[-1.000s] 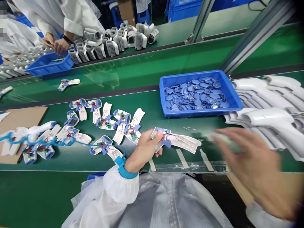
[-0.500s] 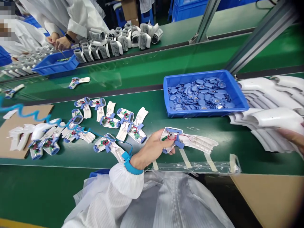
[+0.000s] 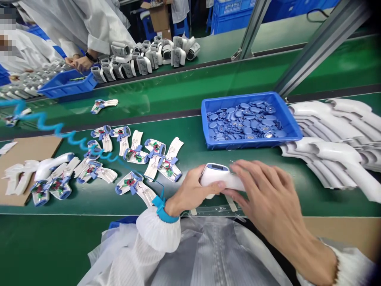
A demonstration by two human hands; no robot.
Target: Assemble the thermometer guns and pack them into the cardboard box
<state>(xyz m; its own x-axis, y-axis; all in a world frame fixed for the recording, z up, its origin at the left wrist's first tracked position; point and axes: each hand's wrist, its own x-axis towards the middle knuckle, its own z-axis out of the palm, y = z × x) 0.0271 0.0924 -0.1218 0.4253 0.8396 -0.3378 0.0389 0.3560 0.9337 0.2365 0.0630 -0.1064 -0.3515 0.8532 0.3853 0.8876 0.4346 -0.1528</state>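
Hands: left hand and right hand both grasping a white forehead thermometer, held over the near edge of the counter.
Counter: green, with open thermometer shells showing circuit boards to the left, a blue tray of round blue parts ahead, stacked white casings right, a cardboard sheet far left.
Room: beyond, a second green belt, a co-worker's hands, blue crates.

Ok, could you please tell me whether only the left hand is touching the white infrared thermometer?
No, the left hand holds the white infrared thermometer at one end, while the fingers of the right hand rest on its other end.
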